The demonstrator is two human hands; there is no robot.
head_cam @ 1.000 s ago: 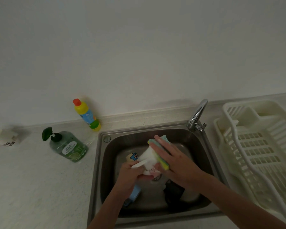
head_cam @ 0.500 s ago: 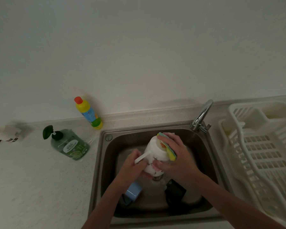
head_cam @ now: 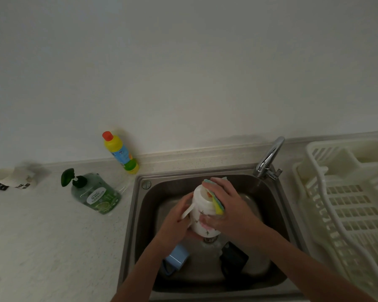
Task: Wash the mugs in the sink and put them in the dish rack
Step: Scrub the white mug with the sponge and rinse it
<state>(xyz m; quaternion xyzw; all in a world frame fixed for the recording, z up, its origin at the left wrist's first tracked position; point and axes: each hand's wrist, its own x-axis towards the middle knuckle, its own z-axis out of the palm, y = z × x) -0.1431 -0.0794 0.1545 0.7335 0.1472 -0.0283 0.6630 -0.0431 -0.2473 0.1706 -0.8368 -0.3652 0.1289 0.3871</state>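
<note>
While I compare with the picture of a second ago, I see that the white mug was turned: then its base was tipped away and its handle pointed toward me, now it stands more upright over the sink, base up, handle to the left. My left hand grips it at the handle and the lower body, fingers curled around. My right hand presses the sponge on the upper right side of the mug, fingers bent over the sponge and holding it. The sponge went from the far side to this side, so I judge that scrubbing of the outside goes on and rinsing is not yet done. Below the white mug, on the sink floor, a blue mug and a dark mug lie unwashed. Right of the sink, the rack holds no mug. Left of the sink stand a green soap bottle and a yellow bottle; both have labels, but the writing is too blurred to read. The mug shows small prints, no legible words.
</note>
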